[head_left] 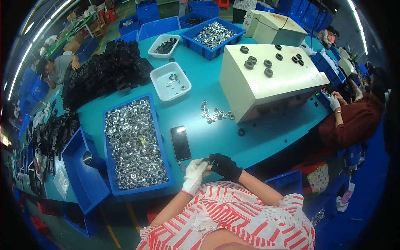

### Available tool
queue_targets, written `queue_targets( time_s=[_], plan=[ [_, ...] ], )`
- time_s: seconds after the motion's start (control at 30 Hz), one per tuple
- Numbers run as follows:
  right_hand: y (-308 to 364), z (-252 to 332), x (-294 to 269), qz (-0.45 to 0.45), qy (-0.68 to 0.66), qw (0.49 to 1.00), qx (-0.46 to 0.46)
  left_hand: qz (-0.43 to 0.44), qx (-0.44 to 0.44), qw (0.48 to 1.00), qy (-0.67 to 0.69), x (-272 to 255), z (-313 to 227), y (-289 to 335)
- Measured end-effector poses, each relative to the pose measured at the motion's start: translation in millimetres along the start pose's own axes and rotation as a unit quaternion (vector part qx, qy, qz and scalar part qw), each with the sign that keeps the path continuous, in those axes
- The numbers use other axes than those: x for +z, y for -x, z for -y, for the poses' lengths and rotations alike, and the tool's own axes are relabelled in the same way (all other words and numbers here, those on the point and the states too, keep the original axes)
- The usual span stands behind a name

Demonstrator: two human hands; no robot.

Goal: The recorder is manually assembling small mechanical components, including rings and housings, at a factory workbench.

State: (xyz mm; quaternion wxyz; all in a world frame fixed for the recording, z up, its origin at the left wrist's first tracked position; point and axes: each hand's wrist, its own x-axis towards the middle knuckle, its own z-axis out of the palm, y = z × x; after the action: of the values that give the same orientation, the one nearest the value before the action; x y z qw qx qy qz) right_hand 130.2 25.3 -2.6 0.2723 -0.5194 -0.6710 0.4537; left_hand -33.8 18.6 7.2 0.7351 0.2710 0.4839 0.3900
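Observation:
My left hand (195, 175), in a white glove, and my right hand (225, 166), in a black glove, meet at the table's near edge. Their fingers are closed and pressed together around something small and dark, mostly hidden by the gloves. Just beyond my left hand lies a dark-screened phone (180, 143), with a small red loop (183, 168) at its near end. To the left, a blue tray (141, 191) is full of shiny silver ring-shaped parts. Several similar silver parts (216, 115) lie loose on the table past the phone. A black ring (241, 132) sits right of them.
A cream metal box (243, 85) with black rings on top stands at right. White trays (171, 98) and a blue bin (200, 49) of silver parts are farther back. Black parts (108, 66) are heaped at left, beside a tilted blue bin (79, 166). Other people sit at both sides.

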Motion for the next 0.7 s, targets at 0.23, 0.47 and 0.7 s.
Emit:
queue_targets(
  time_s=[0.23,0.47,0.7],
  plan=[
    [4,14,0,0.040,0.270,0.960,-0.058,-0.012,0.073,0.966,-0.249,2,-2,4],
    [17,14,7,-0.005,0.245,0.965,-0.090,-0.071,0.186,0.921,-0.335,11,0,22],
    [20,13,14,-0.020,0.122,0.990,-0.067,0.030,-0.003,0.995,-0.099,-4,-1,18]
  ],
)
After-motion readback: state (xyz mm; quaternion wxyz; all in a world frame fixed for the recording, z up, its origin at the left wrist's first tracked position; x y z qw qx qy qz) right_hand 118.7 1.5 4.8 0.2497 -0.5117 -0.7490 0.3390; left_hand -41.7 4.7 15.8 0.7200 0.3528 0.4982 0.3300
